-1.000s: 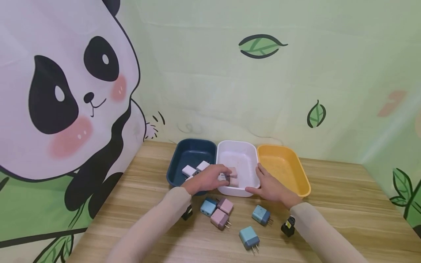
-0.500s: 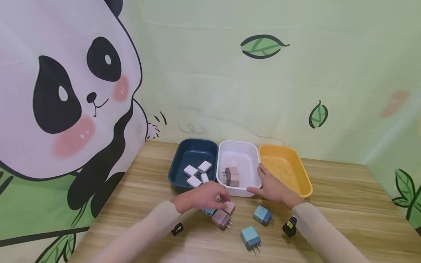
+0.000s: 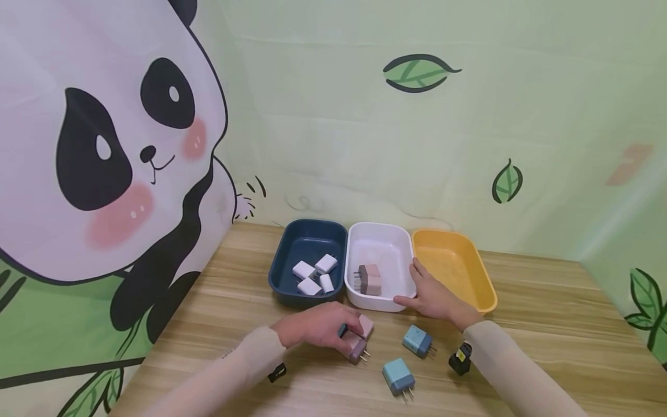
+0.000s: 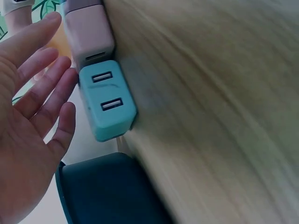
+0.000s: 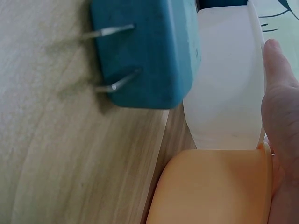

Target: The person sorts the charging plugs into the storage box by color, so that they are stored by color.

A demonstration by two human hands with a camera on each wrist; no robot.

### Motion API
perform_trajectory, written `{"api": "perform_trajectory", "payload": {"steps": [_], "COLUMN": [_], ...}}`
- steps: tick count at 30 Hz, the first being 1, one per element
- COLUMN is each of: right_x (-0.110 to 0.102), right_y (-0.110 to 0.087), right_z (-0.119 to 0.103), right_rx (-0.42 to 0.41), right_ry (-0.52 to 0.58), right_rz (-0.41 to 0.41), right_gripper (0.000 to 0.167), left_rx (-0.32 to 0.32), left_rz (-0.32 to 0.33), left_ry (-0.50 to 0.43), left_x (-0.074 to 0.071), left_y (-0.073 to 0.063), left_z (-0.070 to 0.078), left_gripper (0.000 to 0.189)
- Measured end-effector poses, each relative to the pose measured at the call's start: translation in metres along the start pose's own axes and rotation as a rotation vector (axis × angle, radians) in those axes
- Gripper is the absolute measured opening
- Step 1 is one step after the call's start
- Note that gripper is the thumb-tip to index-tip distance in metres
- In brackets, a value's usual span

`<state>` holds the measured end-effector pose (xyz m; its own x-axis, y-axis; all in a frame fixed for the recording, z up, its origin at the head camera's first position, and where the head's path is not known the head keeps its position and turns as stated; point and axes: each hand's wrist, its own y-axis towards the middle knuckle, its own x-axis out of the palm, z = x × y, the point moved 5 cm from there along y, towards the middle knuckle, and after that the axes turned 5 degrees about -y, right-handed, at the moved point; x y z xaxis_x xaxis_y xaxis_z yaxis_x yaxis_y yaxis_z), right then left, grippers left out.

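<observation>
My left hand (image 3: pixel 325 325) reaches over a cluster of chargers on the table, fingertips right at a pink wall charger (image 3: pixel 356 351). A second pink charger (image 3: pixel 367 327) lies just behind it. In the left wrist view, the fingers are spread beside a pink charger (image 4: pixel 88 32) and a turquoise charger (image 4: pixel 108 100) with two USB ports; the head view mostly hides the turquoise one. My right hand (image 3: pixel 436 294) rests on the right side of the white bin (image 3: pixel 388 246), thumb at its front rim and fingers straight. Pink chargers (image 3: pixel 371 280) lie inside that bin.
Left of the white bin stands a navy bin (image 3: pixel 307 229) with several white chargers (image 3: pixel 310 286). A yellow bin (image 3: pixel 450 258) adjoins on the right. Two blue chargers (image 3: pixel 417 340) with prongs lie on the wooden table (image 3: pixel 537 324). A panda-printed backdrop (image 3: pixel 323 133) rises behind.
My left hand has come out of the white bin, leaving pink chargers there, and moved down toward the viewer onto the pink chargers on the table. The right hand has stayed at the bin.
</observation>
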<state>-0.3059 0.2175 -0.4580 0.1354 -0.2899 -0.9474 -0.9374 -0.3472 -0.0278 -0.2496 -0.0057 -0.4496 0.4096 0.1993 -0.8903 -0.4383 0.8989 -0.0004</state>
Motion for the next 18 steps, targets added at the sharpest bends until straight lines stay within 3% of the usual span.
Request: {"api": "perform_trajectory", "payload": {"steps": [7, 18], "right_x": [0.0007, -0.0015], "right_y": [0.0005, 0.002], "right_z": [0.0015, 0.0016], "right_rx": [0.014, 0.016], "right_ry": [0.013, 0.008], "right_rz": [-0.003, -0.009], "right_gripper": [0.112, 0.117], "left_rx": [-0.029, 0.0], "left_rz": [-0.03, -0.038], "left_ry": [0.022, 0.11], "left_x": [0.0043, 0.0068], "left_y": [0.0008, -0.0025], "left_z": [-0.0025, 0.0013], "left_gripper": [0.038, 0.042]}}
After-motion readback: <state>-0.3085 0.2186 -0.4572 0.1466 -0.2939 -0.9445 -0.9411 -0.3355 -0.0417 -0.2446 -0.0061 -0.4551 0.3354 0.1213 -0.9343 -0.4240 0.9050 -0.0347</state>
